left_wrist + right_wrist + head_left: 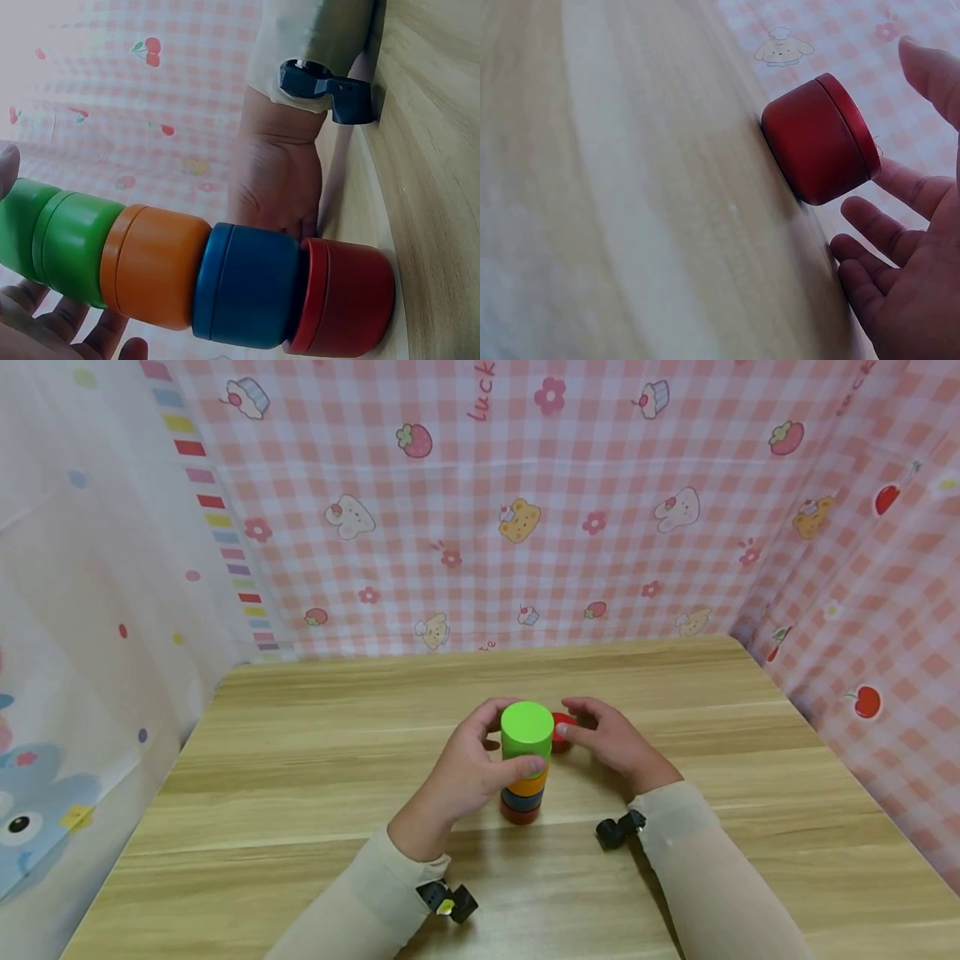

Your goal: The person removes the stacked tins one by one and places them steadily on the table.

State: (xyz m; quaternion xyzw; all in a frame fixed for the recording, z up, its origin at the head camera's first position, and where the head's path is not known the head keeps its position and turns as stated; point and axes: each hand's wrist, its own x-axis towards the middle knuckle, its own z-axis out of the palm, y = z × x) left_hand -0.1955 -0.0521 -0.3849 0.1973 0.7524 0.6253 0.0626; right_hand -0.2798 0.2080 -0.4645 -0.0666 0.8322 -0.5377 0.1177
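Note:
A straight tower of small round lidded tins stands on the table: a red tin point(349, 300) at the bottom, then a blue tin point(251, 285), an orange tin point(157, 266) and two green tins point(79, 247). My left hand point(468, 768) holds the green tins at the top, thumb on the near side and fingers on the other. Just behind the tower, to its right, a separate red tin point(817, 142) sits upright on the tabletop. Around it is my right hand point(611, 739), thumb spread well apart from the fingers, fingertips close at its lid.
The wood-grain table point(300, 777) has its far edge against a pink checked cloth point(480, 543). Another checked cloth point(885, 610) hangs on the right, and a pale patterned one point(112, 568) on the left. Black wrist cameras point(447, 900) are worn over both sleeves.

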